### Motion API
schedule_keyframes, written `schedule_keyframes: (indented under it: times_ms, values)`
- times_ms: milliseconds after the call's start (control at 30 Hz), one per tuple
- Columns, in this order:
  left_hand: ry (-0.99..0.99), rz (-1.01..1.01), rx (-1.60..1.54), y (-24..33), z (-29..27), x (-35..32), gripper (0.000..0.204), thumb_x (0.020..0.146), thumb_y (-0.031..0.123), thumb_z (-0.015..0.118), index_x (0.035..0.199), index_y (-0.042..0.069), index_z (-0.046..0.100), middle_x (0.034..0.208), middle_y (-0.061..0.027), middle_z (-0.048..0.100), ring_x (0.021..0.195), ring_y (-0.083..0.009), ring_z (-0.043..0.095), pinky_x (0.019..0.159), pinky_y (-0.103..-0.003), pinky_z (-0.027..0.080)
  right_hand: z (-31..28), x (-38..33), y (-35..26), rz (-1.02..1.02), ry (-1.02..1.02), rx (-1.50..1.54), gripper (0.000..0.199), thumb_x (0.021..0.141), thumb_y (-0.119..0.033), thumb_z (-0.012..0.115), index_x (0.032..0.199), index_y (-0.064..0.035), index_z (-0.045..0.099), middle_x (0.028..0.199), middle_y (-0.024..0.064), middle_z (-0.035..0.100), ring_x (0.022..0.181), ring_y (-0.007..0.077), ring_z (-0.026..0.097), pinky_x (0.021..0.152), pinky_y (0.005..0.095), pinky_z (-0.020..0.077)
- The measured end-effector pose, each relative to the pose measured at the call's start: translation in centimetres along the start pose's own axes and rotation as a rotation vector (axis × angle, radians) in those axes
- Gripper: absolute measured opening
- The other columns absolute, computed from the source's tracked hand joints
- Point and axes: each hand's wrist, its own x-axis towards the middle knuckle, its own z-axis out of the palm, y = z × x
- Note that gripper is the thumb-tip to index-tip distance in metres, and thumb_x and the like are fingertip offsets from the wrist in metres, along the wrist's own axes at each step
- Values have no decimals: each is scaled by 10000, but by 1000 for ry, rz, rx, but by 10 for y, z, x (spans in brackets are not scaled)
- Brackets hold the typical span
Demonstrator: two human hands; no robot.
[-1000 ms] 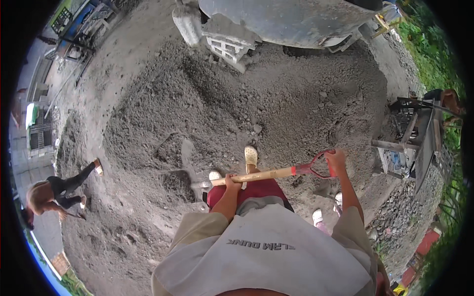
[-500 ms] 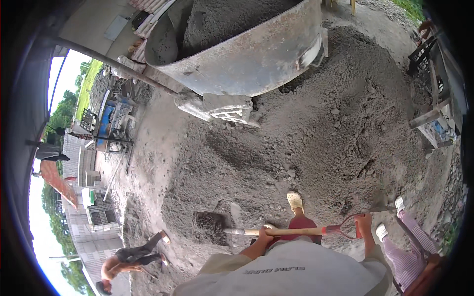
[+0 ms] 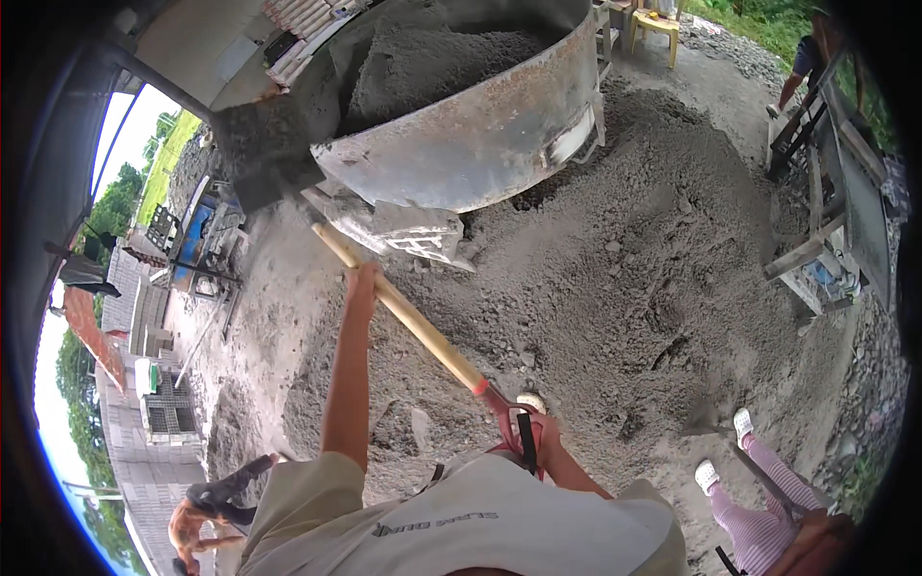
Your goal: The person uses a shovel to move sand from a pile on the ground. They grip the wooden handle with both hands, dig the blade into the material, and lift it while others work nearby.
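Observation:
A shovel (image 3: 415, 326) with a wooden shaft and red grip end is held in both hands. My left hand (image 3: 362, 280) is wrapped round the shaft on a stretched-out arm. Close to my body, my right hand (image 3: 547, 442) is closed on the red grip. The shovel's blade (image 3: 267, 158) is raised beside the left rim of a large metal drum (image 3: 461, 154); it looks dark and blurred, so its load is hard to make out. Damp grey mix (image 3: 432, 67) lies heaped inside the drum. A broad pile of grey sandy gravel (image 3: 615, 288) spreads before me.
A person in striped trousers (image 3: 764, 533) stands at the right with another shovel. Another person (image 3: 206, 509) bends over at lower left. A wooden frame (image 3: 816, 240) stands right, a yellow chair (image 3: 658, 29) behind the drum. Concrete blocks (image 3: 158, 470) form a wall at left.
The shovel has swung from low over the ground up and forward to the drum's left side. My left arm has stretched out; my right hand has moved left with the grip.

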Motion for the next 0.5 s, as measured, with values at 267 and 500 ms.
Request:
schedule_keyframes:
  times_ms: [267, 500]
  values:
    - [-2, 256, 439, 32, 64, -17, 519, 704, 193, 604, 1074, -32, 317, 858, -200, 553, 740, -296, 591, 643, -388, 482, 122, -65, 49, 919, -445, 666, 283, 815, -257, 567, 880, -10, 445, 648, 37, 464, 518, 140, 478, 449, 243, 401]
    - [-66, 238, 385, 10, 74, -56, 579, 706, 199, 576, 1132, -47, 269, 977, -278, 559, 902, -392, 579, 772, -415, 465, 67, -80, 54, 599, -478, 638, 252, 782, -244, 575, 833, -16, 481, 699, 36, 469, 528, 118, 460, 454, 227, 387]
